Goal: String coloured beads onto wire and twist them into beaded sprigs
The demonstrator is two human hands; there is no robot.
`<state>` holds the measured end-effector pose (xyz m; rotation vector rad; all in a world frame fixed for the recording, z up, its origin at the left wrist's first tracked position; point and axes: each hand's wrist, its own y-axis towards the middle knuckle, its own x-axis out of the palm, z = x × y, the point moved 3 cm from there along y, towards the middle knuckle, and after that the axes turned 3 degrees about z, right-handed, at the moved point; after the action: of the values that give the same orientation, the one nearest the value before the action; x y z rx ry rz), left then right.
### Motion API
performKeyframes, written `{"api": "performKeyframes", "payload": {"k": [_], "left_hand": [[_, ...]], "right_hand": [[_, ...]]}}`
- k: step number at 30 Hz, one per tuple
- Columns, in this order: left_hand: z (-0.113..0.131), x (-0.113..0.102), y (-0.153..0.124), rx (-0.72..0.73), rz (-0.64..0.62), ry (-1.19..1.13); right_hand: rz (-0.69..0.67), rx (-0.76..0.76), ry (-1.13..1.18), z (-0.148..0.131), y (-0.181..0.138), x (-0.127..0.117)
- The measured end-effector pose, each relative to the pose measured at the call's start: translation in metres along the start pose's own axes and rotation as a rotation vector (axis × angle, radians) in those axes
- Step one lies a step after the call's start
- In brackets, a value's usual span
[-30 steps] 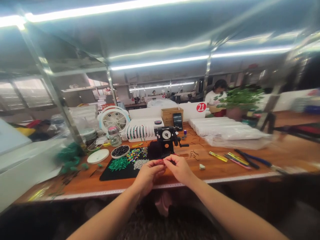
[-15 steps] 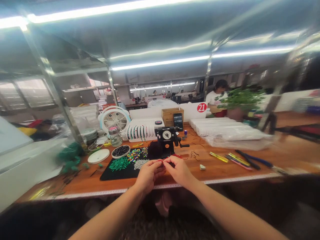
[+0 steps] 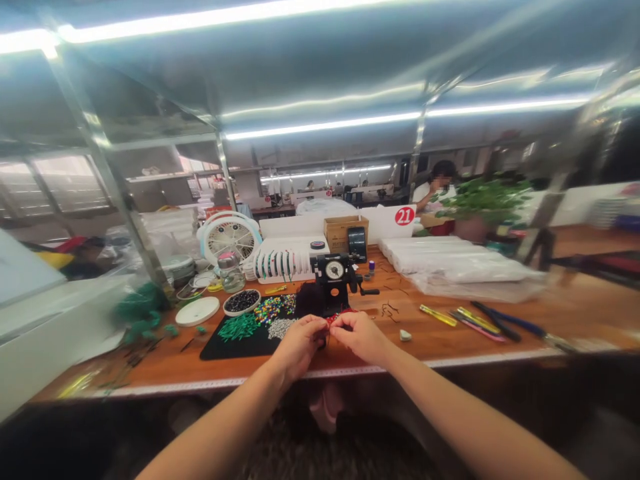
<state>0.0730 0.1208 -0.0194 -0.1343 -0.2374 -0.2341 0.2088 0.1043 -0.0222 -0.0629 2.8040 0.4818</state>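
My left hand and my right hand meet over the front of the wooden bench, fingertips almost touching. Both are closed in a pinch on something small and red, perhaps a cord or thread; its kind is too small to make out. Red material lies just behind my fingers. Beyond it stands a black hand-cranked machine with a round dial. Left of my hands, a black mat carries green tube-shaped pieces, multicoloured beads and silvery beads.
A dish of dark beads, a white lid, a glass jar and a fan stand left. Spools sit behind. Right are yellow tools, blue-handled pliers and plastic-wrapped white rolls. A person sits beyond.
My fingertips have drawn slightly apart, and the small red thing shows between them. My right hand has shifted a little to the right. The person beyond has raised an arm.
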Motion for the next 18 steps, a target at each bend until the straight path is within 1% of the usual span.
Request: {"api": "performKeyframes", "payload": {"k": [6,9,14,17,18], "left_hand": [[0.002,-0.002,0.002,0.072,-0.14,0.141],[0.005,-0.003,0.0,0.111,-0.179,0.244],[0.008,-0.004,-0.001,0.21,-0.157,0.41],[0.011,-0.007,-0.004,0.287,-0.105,0.486],[0.014,-0.008,-0.006,0.339,-0.084,0.514]], "right_hand": [[-0.08,0.087,0.05,-0.001,0.001,-0.001],[-0.098,0.133,0.084,0.0,0.002,0.0],[-0.107,0.203,0.172,0.004,0.003,0.001],[-0.103,0.222,0.221,0.006,0.005,0.001],[-0.1,0.227,0.239,0.007,0.005,0.001]]}}
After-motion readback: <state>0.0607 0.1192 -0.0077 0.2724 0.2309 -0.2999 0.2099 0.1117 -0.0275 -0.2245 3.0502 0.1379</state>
